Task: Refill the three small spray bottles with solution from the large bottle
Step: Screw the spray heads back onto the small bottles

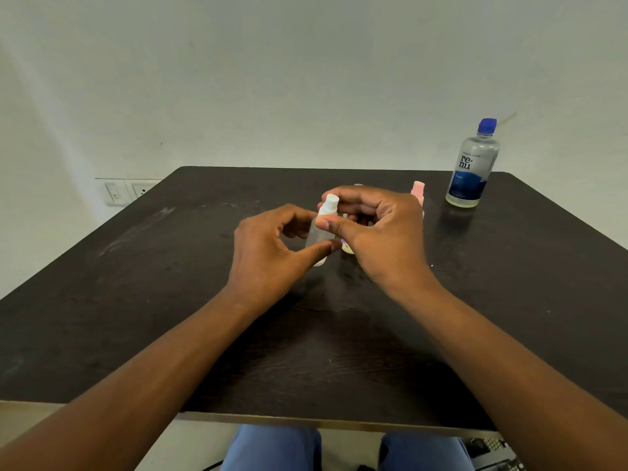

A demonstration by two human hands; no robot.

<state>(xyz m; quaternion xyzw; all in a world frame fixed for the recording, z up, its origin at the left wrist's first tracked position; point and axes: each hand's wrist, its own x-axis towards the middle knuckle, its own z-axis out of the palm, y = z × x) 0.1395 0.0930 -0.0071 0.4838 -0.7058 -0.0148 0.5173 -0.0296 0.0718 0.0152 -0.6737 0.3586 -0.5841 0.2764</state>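
A small clear spray bottle with a white top (pixel 322 229) stands tilted at the table's middle. My left hand (pixel 272 253) grips its body with thumb and fingers. My right hand (pixel 377 229) pinches the bottle's white spray head from the right. A pink-topped small bottle (pixel 418 191) stands just behind my right hand, mostly hidden. A third small bottle with a purple top (pixel 347 247) shows only as slivers around my right hand. The large clear bottle with a blue cap and blue label (pixel 472 164) stands upright, capped, at the far right of the table.
The dark wooden table (pixel 170 300) fills the view, backed by a pale wall. A wall socket and switch (pixel 125 191) sit beyond the table's far left edge. My knees in blue trousers show under the near edge.
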